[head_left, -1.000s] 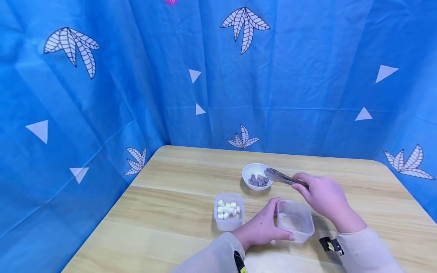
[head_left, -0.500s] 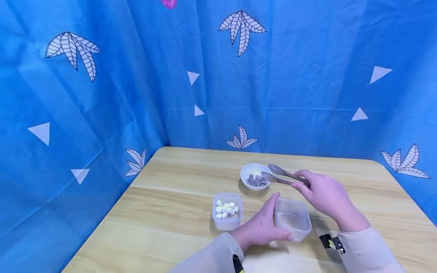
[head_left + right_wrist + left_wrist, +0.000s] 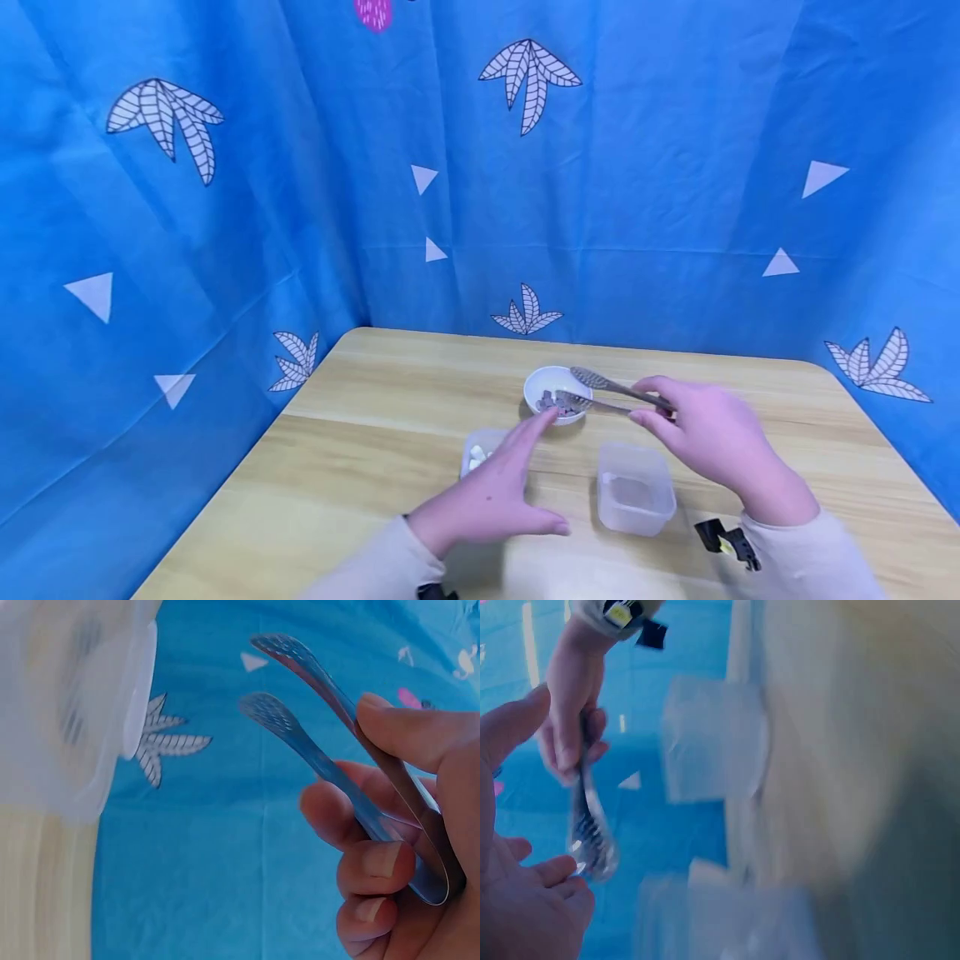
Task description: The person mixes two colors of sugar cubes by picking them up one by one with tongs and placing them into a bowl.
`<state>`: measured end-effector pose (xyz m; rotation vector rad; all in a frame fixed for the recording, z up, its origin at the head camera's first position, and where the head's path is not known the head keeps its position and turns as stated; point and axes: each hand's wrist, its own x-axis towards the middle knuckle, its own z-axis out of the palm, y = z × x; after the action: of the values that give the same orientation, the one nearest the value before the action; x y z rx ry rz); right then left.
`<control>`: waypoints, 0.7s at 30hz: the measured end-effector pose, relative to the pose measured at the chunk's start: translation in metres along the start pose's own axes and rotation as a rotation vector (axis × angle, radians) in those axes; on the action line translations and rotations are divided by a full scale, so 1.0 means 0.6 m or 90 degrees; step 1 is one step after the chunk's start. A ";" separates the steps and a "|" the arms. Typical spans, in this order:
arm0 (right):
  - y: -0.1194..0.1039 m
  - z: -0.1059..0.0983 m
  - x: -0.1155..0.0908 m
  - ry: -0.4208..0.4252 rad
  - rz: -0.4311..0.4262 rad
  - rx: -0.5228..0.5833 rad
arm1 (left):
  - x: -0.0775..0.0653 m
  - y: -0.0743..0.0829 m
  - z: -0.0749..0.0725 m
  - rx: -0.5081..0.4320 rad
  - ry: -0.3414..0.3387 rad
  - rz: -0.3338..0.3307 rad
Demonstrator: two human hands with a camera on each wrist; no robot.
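Observation:
My right hand point(image 3: 708, 433) holds a pair of metal tongs point(image 3: 618, 389), their arms spread apart. The perforated tips are over the white bowl point(image 3: 542, 380), which contains greyish-purple cubes point(image 3: 547, 402). In the right wrist view, nothing is between the tips of the tongs point(image 3: 313, 755). My left hand point(image 3: 487, 500) hovers with fingers and thumb spread, holding nothing. It covers most of the left clear plastic container point(image 3: 467, 467), where a few white cubes point(image 3: 477, 454) show. To its right stands another clear plastic container point(image 3: 636, 521), untouched, with no cubes visible inside.
Everything stands on a light wooden table point(image 3: 360, 467). Blue patterned cloth point(image 3: 660, 208) hangs behind the table and along its left side. In the blurred left wrist view, both containers appear, one clear box point(image 3: 712, 739) above the other.
My left hand has let go of the right container and moved left, in front of the left one. The tongs have opened, and their tips have shifted left over the bowl.

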<state>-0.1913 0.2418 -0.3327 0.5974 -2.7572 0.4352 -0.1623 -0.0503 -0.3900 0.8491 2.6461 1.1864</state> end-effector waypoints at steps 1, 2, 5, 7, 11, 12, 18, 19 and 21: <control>-0.008 0.000 0.002 -0.005 -0.010 -0.001 | -0.007 -0.008 -0.013 0.012 0.004 -0.001; -0.015 0.000 0.003 -0.010 -0.019 -0.001 | -0.013 -0.018 -0.025 0.021 0.009 -0.003; -0.038 0.001 0.007 -0.018 -0.051 0.007 | -0.020 -0.054 -0.054 0.034 0.019 -0.017; -0.052 0.005 0.008 -0.024 -0.075 0.008 | -0.018 -0.082 -0.067 0.039 0.018 -0.021; -0.080 0.019 0.015 -0.041 -0.118 0.006 | -0.011 -0.136 -0.079 0.028 -0.019 -0.034; -0.087 0.024 0.019 -0.044 -0.127 0.003 | -0.010 -0.148 -0.081 0.023 -0.033 -0.036; -0.126 0.054 0.041 -0.089 -0.142 -0.018 | -0.011 -0.196 -0.085 -0.059 -0.101 -0.033; -0.132 0.060 0.045 -0.097 -0.139 -0.022 | -0.012 -0.200 -0.085 -0.068 -0.102 -0.028; -0.143 0.071 0.053 -0.113 -0.128 -0.026 | -0.014 -0.204 -0.081 -0.088 -0.106 -0.018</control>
<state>-0.1904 0.1411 -0.3413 0.9327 -2.8235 0.2924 -0.2255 -0.1520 -0.4457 0.8444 2.4054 1.2184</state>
